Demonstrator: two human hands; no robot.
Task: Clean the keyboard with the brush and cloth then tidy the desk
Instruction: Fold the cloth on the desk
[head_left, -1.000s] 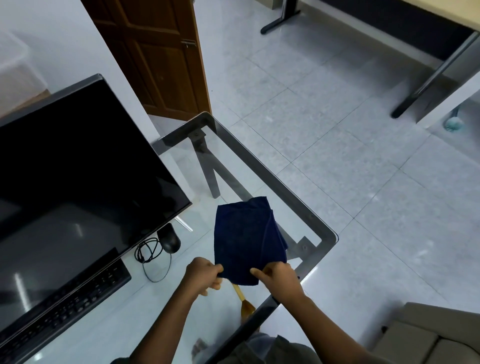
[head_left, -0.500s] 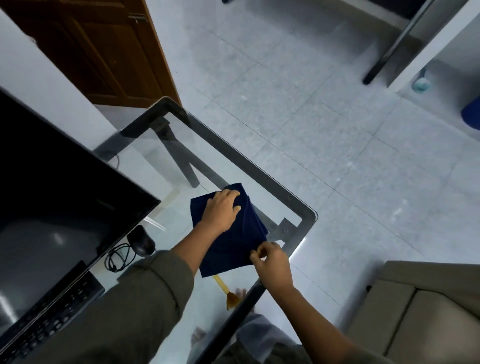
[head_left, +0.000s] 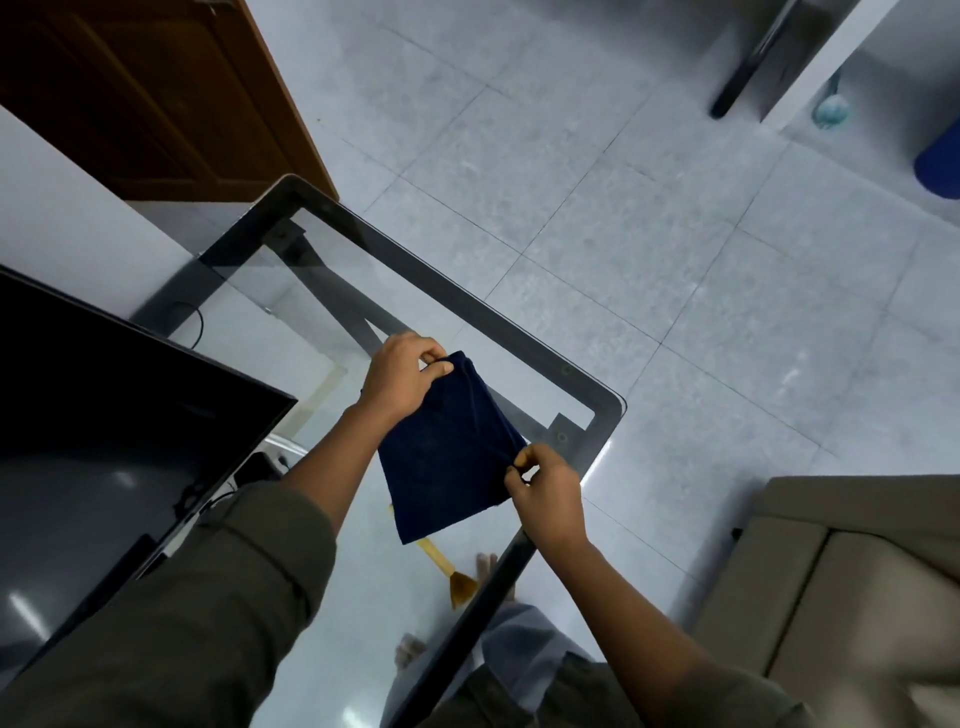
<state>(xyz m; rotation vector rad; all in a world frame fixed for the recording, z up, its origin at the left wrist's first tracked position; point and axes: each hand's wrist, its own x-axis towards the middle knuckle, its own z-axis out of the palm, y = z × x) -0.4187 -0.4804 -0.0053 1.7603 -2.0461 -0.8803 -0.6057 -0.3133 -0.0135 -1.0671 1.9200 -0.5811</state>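
Note:
A folded dark blue cloth (head_left: 447, 457) lies on the glass desk (head_left: 498, 322) near its right corner. My left hand (head_left: 402, 371) pinches the cloth's far corner between thumb and fingers. My right hand (head_left: 545, 491) pinches its near right corner at the desk's edge. A small wooden-handled brush (head_left: 452, 569) lies on the glass, its handle partly hidden under the cloth's near edge. The keyboard is out of view behind my left sleeve.
A large black monitor (head_left: 119, 426) stands at the left, with a dark mouse (head_left: 262, 464) and its cable partly visible behind my arm. A wooden door (head_left: 156, 98) is at the top left. A beige sofa (head_left: 852, 587) sits to the right on the tiled floor.
The view has tilted down and right. My left hand went from the cloth's near edge to its far corner and now pinches it. My right hand keeps its grip.

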